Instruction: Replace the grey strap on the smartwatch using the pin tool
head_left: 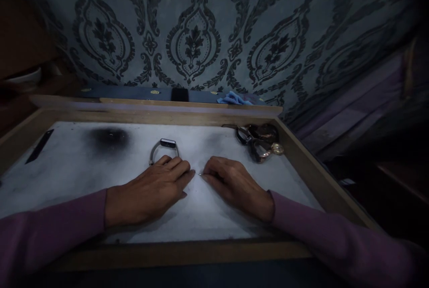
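My left hand (157,187) rests low over the white tray floor, its fingers curled and pinched together just in front of a smartwatch (168,143) with a light strap. My right hand (236,186) is closed too, thumb against its fingers, facing the left one. In the small gap between both sets of fingertips shows a tiny thin shiny piece (200,174), too small to name. It touches the right fingertips and reaches toward the left ones. What the left fingers grip, if anything, is hidden. The watch stands on its strap, partly covered by the left hand.
A wooden-rimmed tray (301,158) surrounds the work area. Several wristwatches (259,141) are heaped in its far right corner. A dark flat strip (39,146) lies at left, and a black stain (109,138) marks the floor. Behind the rim are a blue cloth (233,98) and a black object (180,95).
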A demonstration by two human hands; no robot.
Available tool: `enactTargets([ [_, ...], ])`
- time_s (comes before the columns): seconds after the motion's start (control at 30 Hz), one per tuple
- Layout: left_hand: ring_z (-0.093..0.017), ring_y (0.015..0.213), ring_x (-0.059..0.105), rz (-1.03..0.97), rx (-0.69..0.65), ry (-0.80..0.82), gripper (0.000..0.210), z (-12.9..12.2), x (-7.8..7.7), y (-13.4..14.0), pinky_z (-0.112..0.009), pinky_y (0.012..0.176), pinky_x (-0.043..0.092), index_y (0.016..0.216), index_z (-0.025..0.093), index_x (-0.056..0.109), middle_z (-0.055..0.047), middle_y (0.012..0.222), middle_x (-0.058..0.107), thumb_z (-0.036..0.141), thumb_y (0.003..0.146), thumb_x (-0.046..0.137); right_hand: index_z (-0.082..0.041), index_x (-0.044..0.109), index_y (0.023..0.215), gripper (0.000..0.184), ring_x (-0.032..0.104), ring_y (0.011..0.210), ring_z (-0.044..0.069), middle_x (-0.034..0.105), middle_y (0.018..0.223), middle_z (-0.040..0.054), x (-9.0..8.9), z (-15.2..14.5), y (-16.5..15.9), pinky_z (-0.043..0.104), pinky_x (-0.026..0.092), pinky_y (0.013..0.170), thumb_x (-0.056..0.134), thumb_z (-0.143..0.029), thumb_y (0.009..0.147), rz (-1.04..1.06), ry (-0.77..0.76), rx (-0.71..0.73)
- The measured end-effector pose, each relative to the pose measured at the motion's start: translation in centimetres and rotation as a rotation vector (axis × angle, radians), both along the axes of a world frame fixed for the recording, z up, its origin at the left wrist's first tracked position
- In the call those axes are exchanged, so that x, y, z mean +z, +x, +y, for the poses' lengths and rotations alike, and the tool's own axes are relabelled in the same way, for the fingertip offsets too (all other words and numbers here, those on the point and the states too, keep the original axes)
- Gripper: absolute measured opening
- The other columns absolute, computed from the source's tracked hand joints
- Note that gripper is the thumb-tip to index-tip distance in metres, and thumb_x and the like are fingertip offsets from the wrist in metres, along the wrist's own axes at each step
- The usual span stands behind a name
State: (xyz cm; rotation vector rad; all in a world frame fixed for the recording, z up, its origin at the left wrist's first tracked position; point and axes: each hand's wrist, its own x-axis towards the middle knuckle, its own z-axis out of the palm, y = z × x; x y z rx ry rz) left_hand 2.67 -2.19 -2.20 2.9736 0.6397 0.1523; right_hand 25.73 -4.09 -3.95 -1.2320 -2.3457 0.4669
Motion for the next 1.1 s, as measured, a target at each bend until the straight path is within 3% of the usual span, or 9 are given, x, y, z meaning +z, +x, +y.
enactTargets([
  [1.1, -0.024, 0.098, 0.049, -0.027, -0.005, 0.012, 0.020, 0.18, -0.55, -0.24, -0.037, 0.084, 0.037, 0.115, 0.015, 0.055, -0.008, 0.110, 0.055, 0.021, 0.096, 0.053, -0.018, 0.054, 0.077, 0.014, 0.053, 0.062, 0.013, 0.060, 0.071, 0.0011, -0.15, -0.04, -0.14, 0.025, 0.039, 0.058, 0.054, -0.014, 0.090, 0.003, 0.009, -0.023],
])
